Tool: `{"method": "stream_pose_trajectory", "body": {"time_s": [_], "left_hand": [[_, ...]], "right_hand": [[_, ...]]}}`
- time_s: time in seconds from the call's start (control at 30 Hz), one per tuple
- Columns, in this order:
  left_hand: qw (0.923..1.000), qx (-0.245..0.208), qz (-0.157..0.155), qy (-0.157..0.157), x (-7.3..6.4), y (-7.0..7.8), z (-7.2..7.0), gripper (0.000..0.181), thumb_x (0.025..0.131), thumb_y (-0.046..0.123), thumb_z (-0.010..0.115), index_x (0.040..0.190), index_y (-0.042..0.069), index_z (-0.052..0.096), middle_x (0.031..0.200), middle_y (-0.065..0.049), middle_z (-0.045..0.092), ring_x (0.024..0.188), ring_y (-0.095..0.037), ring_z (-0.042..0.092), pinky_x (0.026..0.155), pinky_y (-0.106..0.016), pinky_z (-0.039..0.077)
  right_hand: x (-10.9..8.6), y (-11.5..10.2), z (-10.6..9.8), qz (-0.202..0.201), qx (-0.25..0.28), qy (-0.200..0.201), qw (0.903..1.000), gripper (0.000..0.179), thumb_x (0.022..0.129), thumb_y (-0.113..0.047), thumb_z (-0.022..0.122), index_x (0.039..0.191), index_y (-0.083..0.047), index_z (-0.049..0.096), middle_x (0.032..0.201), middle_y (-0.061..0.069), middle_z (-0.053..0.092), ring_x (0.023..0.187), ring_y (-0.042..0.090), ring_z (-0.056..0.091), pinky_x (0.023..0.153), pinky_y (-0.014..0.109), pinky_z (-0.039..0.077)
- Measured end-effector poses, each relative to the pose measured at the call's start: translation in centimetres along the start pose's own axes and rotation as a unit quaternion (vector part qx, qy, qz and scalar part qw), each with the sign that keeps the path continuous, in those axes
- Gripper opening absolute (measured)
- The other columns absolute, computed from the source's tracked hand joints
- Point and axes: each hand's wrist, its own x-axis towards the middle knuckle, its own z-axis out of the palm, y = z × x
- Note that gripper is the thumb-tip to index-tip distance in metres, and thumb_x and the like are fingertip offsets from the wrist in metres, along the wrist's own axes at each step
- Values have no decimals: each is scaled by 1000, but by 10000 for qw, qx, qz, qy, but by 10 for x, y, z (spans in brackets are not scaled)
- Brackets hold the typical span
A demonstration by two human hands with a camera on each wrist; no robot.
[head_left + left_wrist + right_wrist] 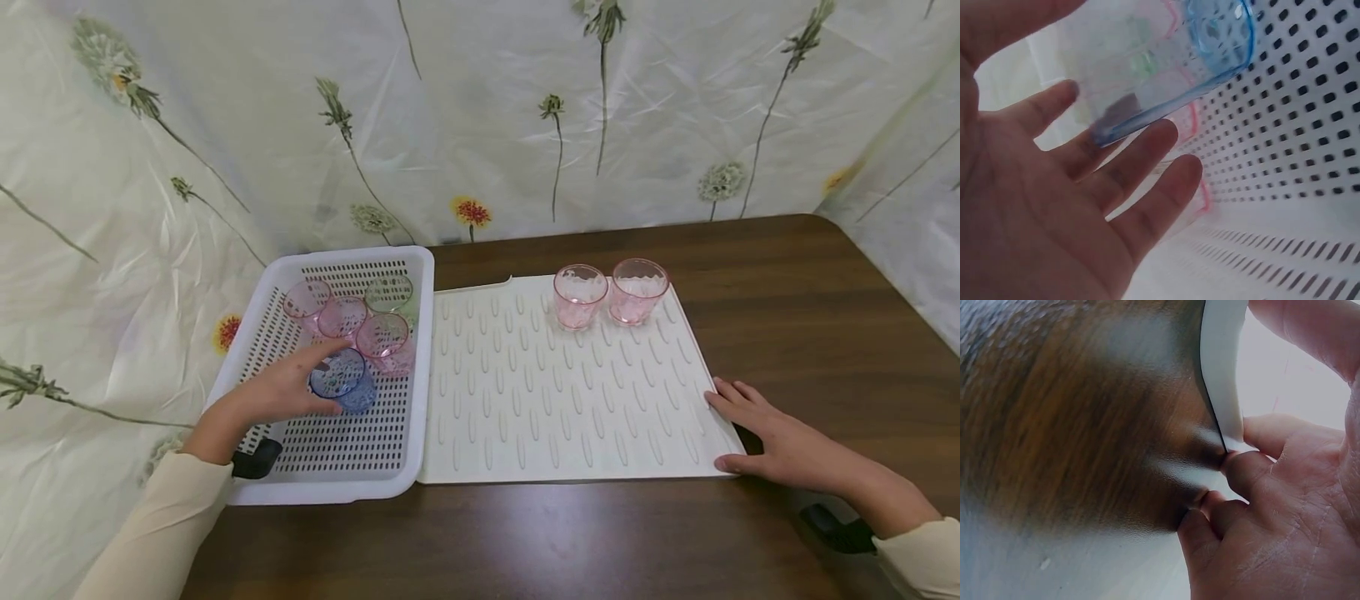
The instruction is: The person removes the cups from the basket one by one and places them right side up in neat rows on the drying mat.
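In the head view my left hand (288, 383) reaches into a white perforated basket (426, 350) and holds a blue glass (337, 372), thumb and fingers on opposite sides near its rim. The left wrist view shows the clear blue glass (1219, 44) leaning across the frame, fingertips along its wall. Behind it in the basket stand three pink glasses (343, 317) and a green glass (388, 292). My right hand (780, 437) rests at the right edge of a white ridged drainer tray (540, 375), thumb at its front corner; the fingertips touch the tray's edge (1222, 362).
Two pink glasses (580, 296) stand upright side by side at the back right of the tray. The basket adjoins the tray's left side on a dark wooden table (525, 533). A flower-patterned cloth (480, 108) hangs behind the table and along its left.
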Motion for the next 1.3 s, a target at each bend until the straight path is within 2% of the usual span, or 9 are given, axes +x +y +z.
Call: {"method": "stream_pose_trajectory", "body": {"time_s": [0.1, 0.3, 0.8, 1.03, 1.17, 1.2, 1.27, 1.3], "left_hand": [[9995, -225, -180, -155, 0, -5, 2, 93, 78, 17, 83, 154, 10, 30, 154, -27, 36, 133, -49, 46, 107, -65, 41], [9975, -571, -346, -229, -1, -11, 3, 95, 77, 17, 83, 155, 13, 28, 153, -27, 35, 132, -48, 46, 105, -64, 43], [9947, -796, -564, -311, -8, -18, 3, 94, 78, 17, 82, 154, 15, 27, 152, -27, 35, 124, -42, 51, 103, -60, 47], [9961, -657, -480, -330, 9, -14, 5, 93, 81, 19, 80, 155, 19, 25, 153, -24, 36, 122, -40, 54, 103, -58, 48], [9962, -599, -545, -305, 14, -13, 6, 93, 80, 17, 80, 155, 20, 25, 155, -23, 34, 121, -40, 54, 105, -58, 47], [9964, -578, -557, -285, 14, -14, 6, 93, 80, 17, 80, 155, 19, 26, 155, -23, 34, 122, -40, 53, 105, -59, 46], [9963, -560, -607, -256, 11, -15, 6, 93, 79, 17, 81, 155, 19, 26, 155, -23, 33, 123, -40, 52, 106, -60, 45], [9961, -554, -637, -240, 10, -16, 7, 93, 79, 18, 81, 155, 19, 26, 155, -23, 34, 124, -40, 51, 106, -60, 45]], "right_hand": [[1, -1, 1, -32, 11, 7, 10000, 98, 82, -41, 77, 156, -4, 25, 161, 31, 18, 149, 53, 7, 100, 75, 30], [4, -2, 2, -36, 82, 13, 10000, 98, 82, -40, 77, 157, -5, 24, 162, 31, 17, 150, 52, 5, 102, 76, 28], [12, -2, 9, -227, 45, 24, 9997, 96, 83, -37, 77, 157, -6, 25, 162, 30, 18, 150, 51, 6, 102, 75, 28], [2, 6, 5, -75, -177, 42, 9998, 99, 82, -36, 78, 157, -3, 21, 161, 32, 16, 150, 52, 2, 95, 73, 34], [0, 10, 7, -73, -152, 35, 9999, 100, 83, -35, 77, 158, -5, 19, 162, 31, 13, 150, 52, 0, 95, 73, 33], [0, 10, 7, -103, -152, 51, 9998, 100, 83, -36, 77, 158, -5, 18, 163, 31, 13, 151, 51, 0, 95, 74, 33], [2, 11, 9, -180, -103, 116, 9997, 99, 84, -35, 77, 159, -7, 18, 163, 29, 12, 152, 49, -1, 111, 70, 23], [3, 10, 9, -209, -95, 130, 9997, 98, 84, -34, 76, 159, -8, 18, 164, 28, 12, 152, 48, -1, 112, 69, 22]]}}
